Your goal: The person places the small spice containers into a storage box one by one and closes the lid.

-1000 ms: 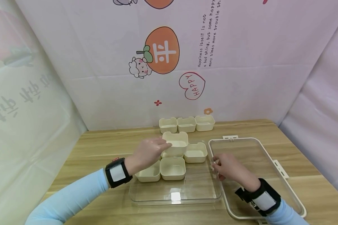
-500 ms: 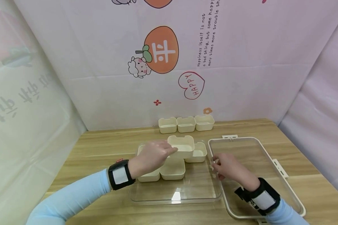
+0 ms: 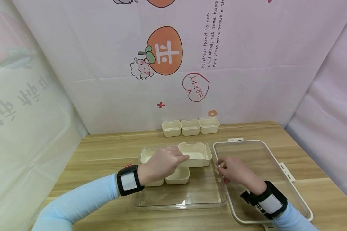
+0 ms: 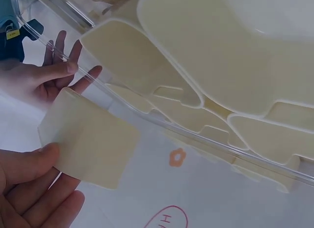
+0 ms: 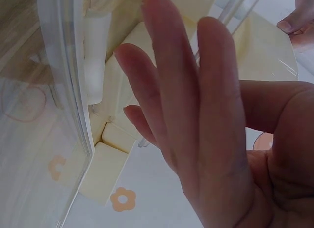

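Observation:
My left hand point(image 3: 164, 163) pinches a small cream storage cup point(image 3: 193, 157) by its left side, over the back right of a clear plastic box point(image 3: 150, 202). In the left wrist view, thumb and fingers hold this cup point(image 4: 88, 134) by its wall. Inside the box stand other cream cups: one at back left point(image 3: 146, 155), one front middle point(image 3: 177, 176), one front left point(image 3: 156, 183) partly behind my hand. A back right cup point(image 3: 209, 154) is largely covered by the held one. My right hand point(image 3: 238, 173) is at the box's right edge, fingers loosely extended, holding nothing.
To the right lies a clear lid point(image 3: 266, 146) with a white rim and side clips, partly under my right forearm. Three cream cups point(image 3: 190, 127) stand in a row at the table's back edge, before a printed cloth point(image 3: 104, 102). The table point(image 3: 89, 166) is wood-grained.
My left hand has moved right and slightly nearer with the held cup, from the middle of the box to over the back right cup. The right hand has stayed in place.

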The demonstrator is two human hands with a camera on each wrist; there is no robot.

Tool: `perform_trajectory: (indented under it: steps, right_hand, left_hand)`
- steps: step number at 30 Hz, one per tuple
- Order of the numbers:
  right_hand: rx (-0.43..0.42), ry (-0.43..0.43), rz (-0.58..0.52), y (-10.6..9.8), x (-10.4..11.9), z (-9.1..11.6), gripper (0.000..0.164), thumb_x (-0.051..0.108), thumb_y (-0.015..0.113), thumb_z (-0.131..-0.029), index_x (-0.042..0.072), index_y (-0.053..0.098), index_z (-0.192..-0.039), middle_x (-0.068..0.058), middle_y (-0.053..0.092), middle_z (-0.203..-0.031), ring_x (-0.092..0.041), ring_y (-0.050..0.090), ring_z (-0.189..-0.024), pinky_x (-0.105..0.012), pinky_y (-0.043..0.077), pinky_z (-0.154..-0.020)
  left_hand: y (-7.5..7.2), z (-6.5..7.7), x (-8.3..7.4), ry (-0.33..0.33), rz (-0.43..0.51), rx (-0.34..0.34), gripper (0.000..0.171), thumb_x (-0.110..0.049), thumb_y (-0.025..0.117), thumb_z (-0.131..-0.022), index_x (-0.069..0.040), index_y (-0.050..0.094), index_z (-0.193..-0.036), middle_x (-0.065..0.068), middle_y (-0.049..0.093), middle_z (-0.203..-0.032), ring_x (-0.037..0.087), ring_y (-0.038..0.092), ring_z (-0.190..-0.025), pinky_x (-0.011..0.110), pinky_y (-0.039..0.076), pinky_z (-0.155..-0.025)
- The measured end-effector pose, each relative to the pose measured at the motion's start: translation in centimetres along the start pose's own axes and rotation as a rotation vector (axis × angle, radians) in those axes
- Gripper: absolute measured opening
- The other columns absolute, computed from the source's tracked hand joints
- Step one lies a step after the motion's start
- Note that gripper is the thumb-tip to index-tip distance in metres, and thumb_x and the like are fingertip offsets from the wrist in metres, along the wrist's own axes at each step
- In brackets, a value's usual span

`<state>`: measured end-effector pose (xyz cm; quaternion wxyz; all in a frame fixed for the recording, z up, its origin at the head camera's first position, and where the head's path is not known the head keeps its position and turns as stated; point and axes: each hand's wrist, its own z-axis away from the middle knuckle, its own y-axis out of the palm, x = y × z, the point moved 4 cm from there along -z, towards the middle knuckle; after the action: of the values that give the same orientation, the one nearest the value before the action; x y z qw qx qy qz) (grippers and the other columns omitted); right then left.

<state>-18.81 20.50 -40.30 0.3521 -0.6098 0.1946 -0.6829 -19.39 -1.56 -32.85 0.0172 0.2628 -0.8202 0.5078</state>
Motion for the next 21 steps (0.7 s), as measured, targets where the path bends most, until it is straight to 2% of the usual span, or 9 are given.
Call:
perform_trajectory:
  steps: [6,13,18,21]
  right_hand:
    - [0.014,-0.008,-0.008,0.0,0.0,0.0,0.03,0.006,0.051,-0.085,-0.01,0.05,-0.111,-0.01,0.063,-0.067,-0.016,0.059,-0.048,-0.025,0.049,-0.045]
    - [0.009,-0.006,-0.008,0.0,-0.1,-0.1,0.031,0.005,0.051,-0.085,-0.01,0.05,-0.111,-0.009,0.063,-0.067,-0.015,0.059,-0.047,-0.025,0.049,-0.044]
    - [0.005,-0.008,-0.002,0.0,0.0,-0.1,0.03,0.005,0.051,-0.085,-0.009,0.052,-0.111,-0.009,0.063,-0.066,-0.015,0.058,-0.047,-0.024,0.049,-0.044]
    - [0.005,-0.011,0.011,0.0,0.0,-0.1,0.027,0.006,0.051,-0.085,-0.007,0.054,-0.109,-0.008,0.063,-0.065,-0.014,0.058,-0.046,-0.024,0.048,-0.043]
  left_hand:
    - [0.3,-0.3,-0.4,0.004,0.012,0.009,0.035,0.002,0.051,-0.074,-0.021,0.069,-0.093,-0.009,0.067,-0.08,0.003,0.061,-0.074,0.018,0.049,-0.062]
    - [0.5,-0.9,-1.1,0.035,0.026,0.015,0.033,0.002,0.051,-0.074,-0.02,0.068,-0.093,-0.009,0.067,-0.079,0.003,0.061,-0.072,0.017,0.049,-0.06]
    - [0.8,-1.2,-1.5,0.031,0.029,0.036,0.033,0.0,0.051,-0.075,-0.022,0.068,-0.093,-0.011,0.065,-0.076,0.002,0.059,-0.069,0.017,0.047,-0.056]
    - [1.0,-1.4,-1.8,0.031,0.032,0.055,0.03,-0.003,0.053,-0.078,-0.022,0.068,-0.094,-0.01,0.066,-0.077,0.002,0.06,-0.07,0.018,0.048,-0.058]
